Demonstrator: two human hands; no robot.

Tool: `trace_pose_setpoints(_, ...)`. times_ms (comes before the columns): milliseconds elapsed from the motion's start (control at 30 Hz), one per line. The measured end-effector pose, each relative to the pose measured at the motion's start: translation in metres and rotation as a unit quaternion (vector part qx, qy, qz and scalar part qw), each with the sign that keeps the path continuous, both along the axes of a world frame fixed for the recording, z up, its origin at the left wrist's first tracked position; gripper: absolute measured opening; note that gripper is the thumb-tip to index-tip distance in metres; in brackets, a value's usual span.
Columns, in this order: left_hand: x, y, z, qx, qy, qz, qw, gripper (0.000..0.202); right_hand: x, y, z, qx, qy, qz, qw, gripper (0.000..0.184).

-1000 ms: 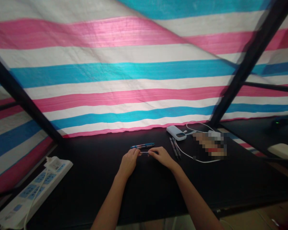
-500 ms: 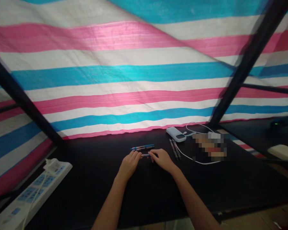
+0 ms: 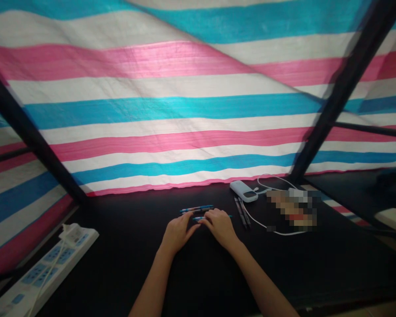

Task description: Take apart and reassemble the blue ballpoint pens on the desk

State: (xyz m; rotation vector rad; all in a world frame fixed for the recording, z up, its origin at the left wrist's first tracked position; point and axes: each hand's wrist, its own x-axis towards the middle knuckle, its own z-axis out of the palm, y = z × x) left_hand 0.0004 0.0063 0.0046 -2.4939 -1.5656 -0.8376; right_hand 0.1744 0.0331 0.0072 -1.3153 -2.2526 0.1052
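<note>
My right hand (image 3: 219,227) is closed around a pen (image 3: 198,218). The pen lies crosswise just above the black table, its blue-tinted end sticking out past the fingers on the right. My left hand (image 3: 178,232) is at the pen's left end, thumb and forefinger spread apart and the pen's tip between them; whether it touches is unclear. Just behind both hands a pair of blue and dark pens (image 3: 202,207) lies side by side, and the left fingertips reach close to them.
Two dark pens (image 3: 240,212) lie right of my hands, beside a white power bank (image 3: 244,191) with a white cable (image 3: 264,228). A blurred-out item (image 3: 292,209) is farther right. At left is a white power strip (image 3: 57,259). Striped sheeting (image 3: 171,141) hangs behind the table.
The left thumb and forefinger have parted from the pen they held. Now the pen sits in the right hand, with one end showing beyond it. The view has tilted slightly.
</note>
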Motion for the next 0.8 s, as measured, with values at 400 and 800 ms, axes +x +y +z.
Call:
trace_pose_setpoints(400, -0.004, 0.001, 0.0, 0.011, 0.029, 0.019, 0.999, 0.031, -0.001, -0.007, 0.001, 0.024, 0.0, 0.046, 0.999, 0.026)
trace_pose_setpoints(800, -0.001, 0.001, -0.002, -0.002, 0.074, 0.022, 0.997, 0.035, 0.001, -0.006, 0.0, 0.031, -0.004, 0.056, 0.998, 0.022)
